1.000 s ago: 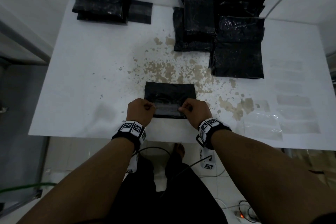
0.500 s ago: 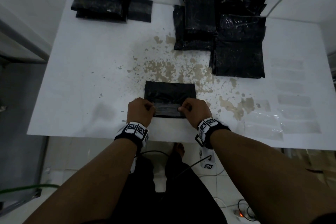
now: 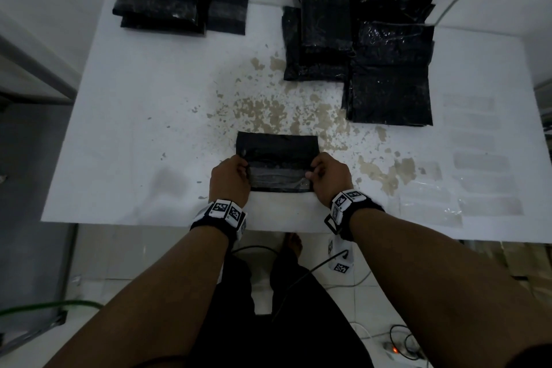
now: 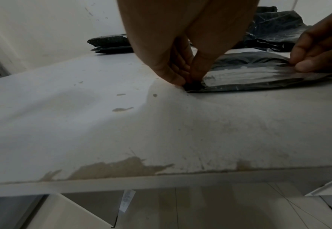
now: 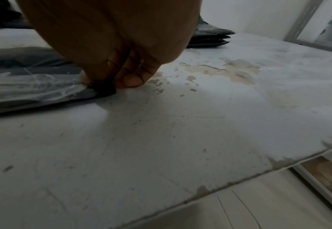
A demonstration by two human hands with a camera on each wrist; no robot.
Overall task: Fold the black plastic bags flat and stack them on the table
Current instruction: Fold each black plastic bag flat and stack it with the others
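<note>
Black bag [image 3: 276,155] on table [image 3: 134,116], both hands pinching corners

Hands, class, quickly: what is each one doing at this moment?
Left hand: closed, pinching the left near corner of the black plastic bag.
Right hand: closed, pinching the same bag's right near corner.

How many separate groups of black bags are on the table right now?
3. A folded stack at the far left corner, a loose overlapping pile at the far right, and the single bag pinched by both hands at the near edge. How many bags each pile holds cannot be told.
</note>
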